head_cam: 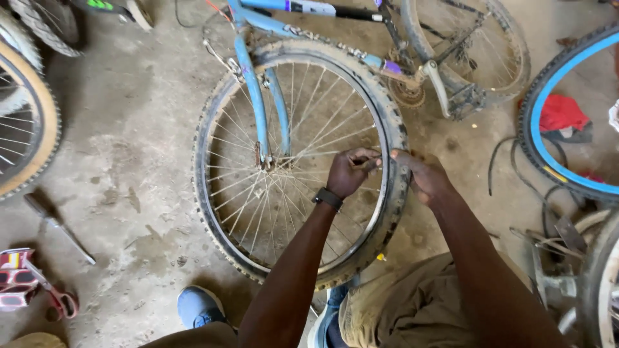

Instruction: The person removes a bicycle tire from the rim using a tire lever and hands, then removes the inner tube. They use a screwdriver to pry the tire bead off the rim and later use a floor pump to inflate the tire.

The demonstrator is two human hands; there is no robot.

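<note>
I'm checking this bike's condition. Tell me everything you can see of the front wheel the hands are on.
The wheel has a worn, dusty knobby black tyre, a metal rim and thin silver spokes. It sits in the light-blue fork of a bike lying on the concrete floor. The left hand pinches at the rim's inner edge; the right hand rests on the tyre.

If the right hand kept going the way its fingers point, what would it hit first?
The right hand points left across the tyre, so it would probably meet the left hand first; their fingertips almost touch at the rim, though depth is unclear.
</note>
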